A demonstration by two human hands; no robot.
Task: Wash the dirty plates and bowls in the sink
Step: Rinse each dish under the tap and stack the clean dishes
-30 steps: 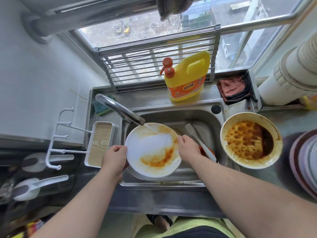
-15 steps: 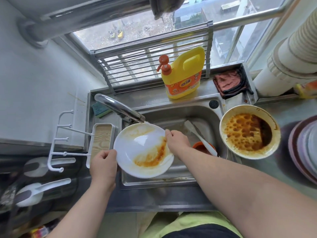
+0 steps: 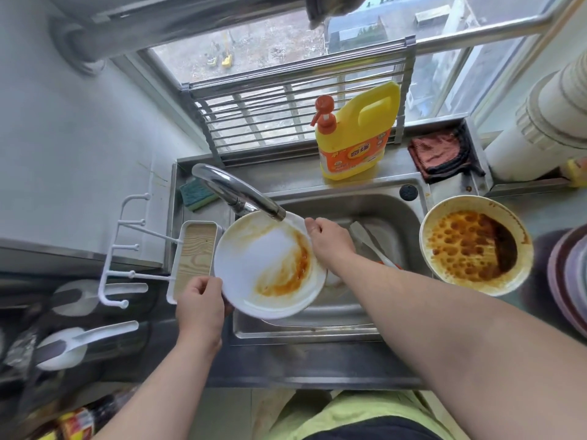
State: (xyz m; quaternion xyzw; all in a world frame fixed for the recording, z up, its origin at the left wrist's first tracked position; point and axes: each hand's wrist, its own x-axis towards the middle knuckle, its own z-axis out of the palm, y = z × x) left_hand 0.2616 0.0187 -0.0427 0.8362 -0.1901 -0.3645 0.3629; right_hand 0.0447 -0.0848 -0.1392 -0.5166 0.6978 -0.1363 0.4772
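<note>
A white plate [image 3: 254, 265] smeared with orange sauce is held tilted over the left part of the steel sink [image 3: 390, 211], right under the faucet spout [image 3: 241, 195]. My left hand [image 3: 200, 303] grips its near left rim. My right hand [image 3: 330, 239] grips its far right rim. A large bowl [image 3: 476, 246] caked with brown-orange sauce sits on the counter to the right of the sink. A white spatula [image 3: 371, 242] and something orange lie in the basin behind my right arm.
A yellow detergent jug [image 3: 359, 134] with an orange pump stands behind the sink beside a dark red cloth [image 3: 438, 154]. A green sponge [image 3: 193, 195] lies back left, a white hook rack [image 3: 127, 249] hangs left, and stacked plates [image 3: 571, 274] sit far right.
The plate has shifted left and tipped more steeply under the faucet. Both hands have kept their hold on its rim, and the sauce smear now runs along the right side.
</note>
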